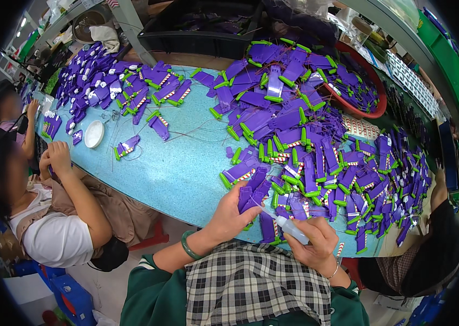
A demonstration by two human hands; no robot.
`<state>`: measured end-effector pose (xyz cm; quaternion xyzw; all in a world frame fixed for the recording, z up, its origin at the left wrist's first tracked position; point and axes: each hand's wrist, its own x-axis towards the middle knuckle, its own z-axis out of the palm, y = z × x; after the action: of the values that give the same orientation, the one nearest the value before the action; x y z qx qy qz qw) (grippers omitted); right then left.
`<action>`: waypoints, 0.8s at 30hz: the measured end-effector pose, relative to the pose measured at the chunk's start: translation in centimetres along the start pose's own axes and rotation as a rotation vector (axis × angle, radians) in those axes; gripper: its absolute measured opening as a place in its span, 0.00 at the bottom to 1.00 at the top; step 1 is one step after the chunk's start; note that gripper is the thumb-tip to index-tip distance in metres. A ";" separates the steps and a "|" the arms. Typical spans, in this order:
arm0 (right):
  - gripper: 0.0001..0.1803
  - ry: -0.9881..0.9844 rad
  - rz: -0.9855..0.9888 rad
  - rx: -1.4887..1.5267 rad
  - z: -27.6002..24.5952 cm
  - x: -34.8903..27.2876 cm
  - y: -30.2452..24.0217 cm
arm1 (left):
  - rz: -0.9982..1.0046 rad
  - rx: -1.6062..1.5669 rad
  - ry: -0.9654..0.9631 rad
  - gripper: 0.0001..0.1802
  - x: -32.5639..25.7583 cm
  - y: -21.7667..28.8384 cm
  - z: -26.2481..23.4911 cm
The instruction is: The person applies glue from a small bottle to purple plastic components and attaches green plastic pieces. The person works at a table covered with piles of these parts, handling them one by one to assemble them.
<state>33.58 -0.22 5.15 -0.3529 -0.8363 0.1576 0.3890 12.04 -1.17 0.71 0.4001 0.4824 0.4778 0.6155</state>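
My left hand [229, 216] is closed around a purple plastic part [254, 190], held up over the near edge of the table. In my right hand [317, 247] is a small translucent squeeze bottle [294, 231], tilted so that its thin nozzle points at the purple part. Whether the tip touches the part, I cannot tell. Just beyond both hands spreads a big heap of purple parts with green ends [309, 168], some with red-and-white striped pieces and thin wires.
A red basin [373, 115] of similar parts stands at the far right, a black crate [197, 42] at the back. On the blue table [169, 168] to the left are a white dish [94, 134] and another purple heap [85, 76]. Co-workers sit on the left and right.
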 end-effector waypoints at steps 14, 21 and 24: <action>0.23 -0.029 -0.029 0.026 0.2 0.2 -0.2 | 0.234 0.334 0.117 0.28 0.3 -1.9 0.3; 0.23 -0.035 -0.040 0.010 0.2 0.2 -0.1 | 0.320 0.441 0.118 0.26 0.3 -1.2 0.3; 0.23 -0.030 -0.039 0.016 0.4 0.1 0.0 | 0.290 0.428 0.117 0.26 0.3 -1.2 0.2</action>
<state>33.26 -0.14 4.93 -0.3308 -0.8475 0.1618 0.3822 12.52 -1.19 -0.47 0.5581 0.5447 0.4705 0.4130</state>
